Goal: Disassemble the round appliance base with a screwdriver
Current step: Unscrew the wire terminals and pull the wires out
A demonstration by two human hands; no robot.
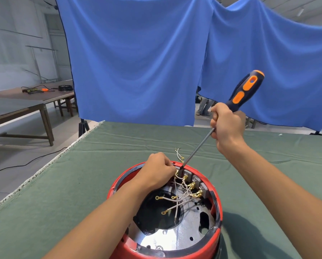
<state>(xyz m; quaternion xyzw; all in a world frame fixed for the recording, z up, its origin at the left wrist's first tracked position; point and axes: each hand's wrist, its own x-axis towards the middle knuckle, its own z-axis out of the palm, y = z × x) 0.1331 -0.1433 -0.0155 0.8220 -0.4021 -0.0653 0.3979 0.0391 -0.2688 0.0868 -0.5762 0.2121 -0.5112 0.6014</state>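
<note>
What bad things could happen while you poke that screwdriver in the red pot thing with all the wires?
1. The screwdriver tip sits right beside the left hand at the far rim of the base; a slip could jab the fingers.
2. The right hand grips low on the handle with the tool tilted, so the tip may skid off.
3. The loose wires lie near the tip and could get snagged or bent.

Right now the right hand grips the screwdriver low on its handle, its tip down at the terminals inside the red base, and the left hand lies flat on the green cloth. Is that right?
Not quite. The head view shows the left hand inside the red base, fingers curled at the wires near the terminals, not on the green cloth. The right hand does grip the screwdriver as described.
</note>
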